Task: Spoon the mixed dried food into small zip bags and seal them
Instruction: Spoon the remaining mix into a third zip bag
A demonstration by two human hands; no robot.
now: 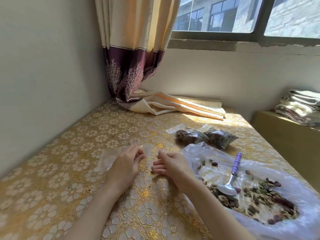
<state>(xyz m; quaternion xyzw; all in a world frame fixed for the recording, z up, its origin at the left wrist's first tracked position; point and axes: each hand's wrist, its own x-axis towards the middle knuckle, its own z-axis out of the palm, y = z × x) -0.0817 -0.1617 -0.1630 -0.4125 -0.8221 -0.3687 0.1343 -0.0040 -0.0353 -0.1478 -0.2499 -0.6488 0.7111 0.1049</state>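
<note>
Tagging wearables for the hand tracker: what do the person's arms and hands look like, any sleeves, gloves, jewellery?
Both forearms are bare to the frame's bottom edge; no sleeves show. The left hand and right hand wear no gloves, and no rings, watch or bracelets show. Fingernails look short and unpainted, though motion blur softens the fingertips.

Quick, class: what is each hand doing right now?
Left hand: fingers curled, pinching the empty clear plastic zip bag.
Right hand: fingers straight, touching the same bag's edge, gripping nothing.
</note>
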